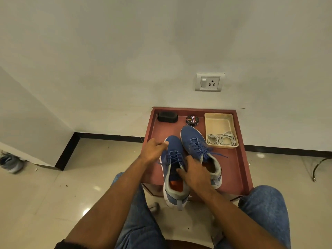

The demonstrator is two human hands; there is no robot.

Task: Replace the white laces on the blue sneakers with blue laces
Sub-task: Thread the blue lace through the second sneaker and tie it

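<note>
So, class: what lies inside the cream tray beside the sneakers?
The cream tray holds coiled white laces at its near end; the rest shows bare. Whatever lies beneath the coils is hidden.

2 sneakers (175,164), 1 tray (231,123), 1 tin (192,120)

Blue-laced blue sneakers (186,159) side by side; white laces (221,140) coiled

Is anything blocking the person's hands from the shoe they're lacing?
Nothing visible does. The left hand rests on the near sneaker beside its toe, and the right hand lies on its tongue and opening. The second sneaker, already laced in blue, sits just to the right, touching or nearly so.
</note>
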